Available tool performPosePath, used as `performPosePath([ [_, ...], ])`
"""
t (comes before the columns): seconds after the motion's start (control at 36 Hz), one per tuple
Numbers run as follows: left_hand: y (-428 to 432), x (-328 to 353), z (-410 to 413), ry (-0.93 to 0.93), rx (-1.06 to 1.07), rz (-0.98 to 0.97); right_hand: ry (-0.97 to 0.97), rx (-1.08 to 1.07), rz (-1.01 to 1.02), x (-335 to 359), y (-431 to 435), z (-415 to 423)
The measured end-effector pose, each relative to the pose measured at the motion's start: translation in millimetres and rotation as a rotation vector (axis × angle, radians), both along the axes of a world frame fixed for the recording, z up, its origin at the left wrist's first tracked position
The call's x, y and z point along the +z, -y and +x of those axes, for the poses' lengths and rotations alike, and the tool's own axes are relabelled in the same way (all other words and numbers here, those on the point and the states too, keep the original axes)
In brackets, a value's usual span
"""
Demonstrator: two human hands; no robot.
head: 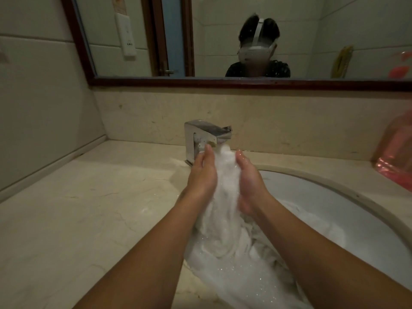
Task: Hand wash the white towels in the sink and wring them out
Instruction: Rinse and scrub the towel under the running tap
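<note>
1 broad stretch of cream marble counter (89, 197) lies left of the square chrome faucet (200, 139), with a little foam splashed at the faucet's base. Just below and in front of the faucet's spout, the left hand (204, 175) stands on edge. Its fingers are straight and together, and its palm presses flat against the left side of the white, soapy, bunched towel (223, 219). The towel's top is lifted right up under the spout, probably so that any water would fall onto the part being rubbed; whether water is running I cannot tell. From there the cloth hangs in a wet rope between the 2 hands and spreads down into the foam in the white oval sink (334, 197), which sits in front of and right of the faucet. The right hand (249, 179) mirrors the left on the towel's other side, fingers extended upward and palm pushing inward, so the fabric is sandwiched rather than pinched. The thumbs are hidden in the folds. That flat, palm-to-palm hold suits scrubbing cloth against cloth, so I judge this to be the washing step, with wringing not yet done. More white cloth lies heaped in the basin, perhaps a 2nd towel. Far right of the faucet, a translucent pink plastic container (394, 157) stands on the counter against the backsplash.
</note>
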State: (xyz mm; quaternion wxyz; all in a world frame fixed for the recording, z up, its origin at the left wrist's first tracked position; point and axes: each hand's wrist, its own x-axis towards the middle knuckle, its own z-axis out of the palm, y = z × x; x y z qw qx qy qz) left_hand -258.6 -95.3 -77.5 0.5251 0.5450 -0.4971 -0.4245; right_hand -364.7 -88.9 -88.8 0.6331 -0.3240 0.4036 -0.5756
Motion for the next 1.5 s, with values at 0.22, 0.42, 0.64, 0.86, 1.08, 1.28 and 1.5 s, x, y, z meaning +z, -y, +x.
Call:
performPosePath([
  [0.22,-1,2,-1,-0.029,-0.016,-0.035,-0.398,-0.215,-0.172,4,-5,13],
  [0.42,-1,-10,-7,0.05,0.03,-0.089,-0.439,-0.14,-0.062,-2,-8,24],
  [0.64,-8,5,-6,0.19,0.057,-0.151,-0.552,-0.323,-0.109,-4,-5,30],
  [0.86,-8,4,-5,0.222,0.04,-0.144,-0.63,-0.317,-0.094,5,-8,22],
  [1.08,-3,2,-1,0.03,-0.032,-0.054,-0.375,-0.267,-0.054,6,-10,1],
  [1.28,15,-7,7,-0.128,-0.052,0.161,0.076,-0.203,0.101,9,3,-22],
  [1.5,-3,-1,1,0.303,-0.054,0.201,0.234,-0.188,-0.004,16,12,-9],
])
